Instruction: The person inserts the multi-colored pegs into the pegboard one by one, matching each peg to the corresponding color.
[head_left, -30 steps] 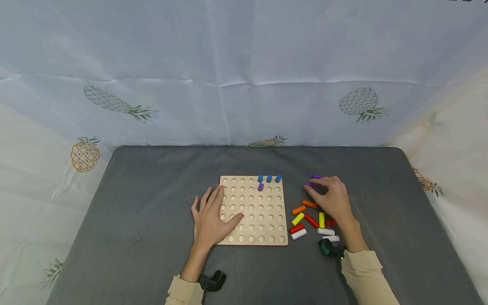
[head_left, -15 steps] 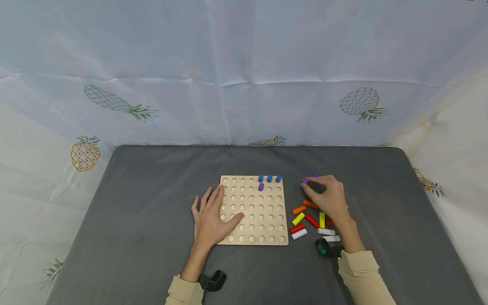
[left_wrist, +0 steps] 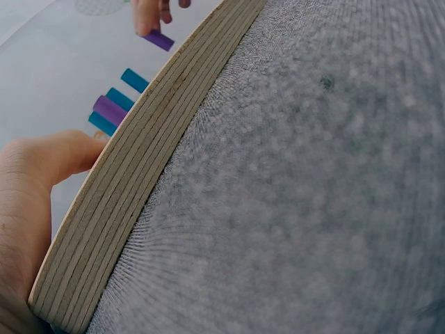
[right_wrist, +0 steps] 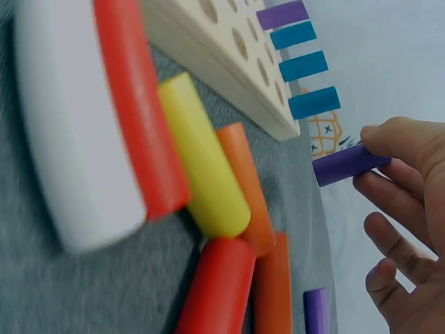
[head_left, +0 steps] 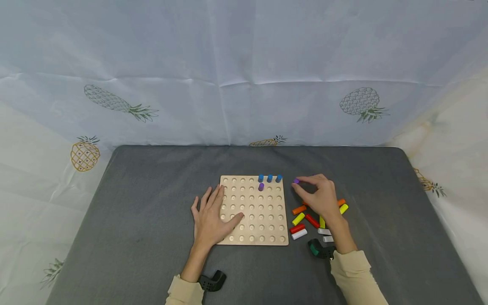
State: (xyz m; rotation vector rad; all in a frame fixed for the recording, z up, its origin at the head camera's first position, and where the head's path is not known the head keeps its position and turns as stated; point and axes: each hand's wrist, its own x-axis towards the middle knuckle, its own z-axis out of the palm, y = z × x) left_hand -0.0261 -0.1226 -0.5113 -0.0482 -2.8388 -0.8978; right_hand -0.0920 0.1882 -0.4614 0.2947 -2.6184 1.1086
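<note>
A square wooden pegboard (head_left: 251, 233) with rows of round holes lies flat on the table. Three blue pegs (head_left: 269, 178) stand along its back row at the right, and one purple peg (head_left: 261, 187) stands in the row in front. My left hand (head_left: 211, 222) rests on the board's left side, fingers spread, thumb over the holes. Between thumb and fingertips my right hand (head_left: 319, 195) pinches another purple peg (right_wrist: 348, 165), off the board's back right corner. In the right wrist view that peg is raised above the table and tilted.
Loose pegs lie right of the board: orange (head_left: 299, 209), yellow (head_left: 298, 219), red (head_left: 297, 228) and white (head_left: 299, 234), some partly under the right arm. One more purple peg (right_wrist: 317, 312) lies on the grey table (head_left: 152, 212). A pineapple-print cloth (head_left: 228, 84) hangs behind.
My right hand has lifted a purple peg off the table beside the loose ones and carried it left toward the board. My left hand has stayed on the board.
</note>
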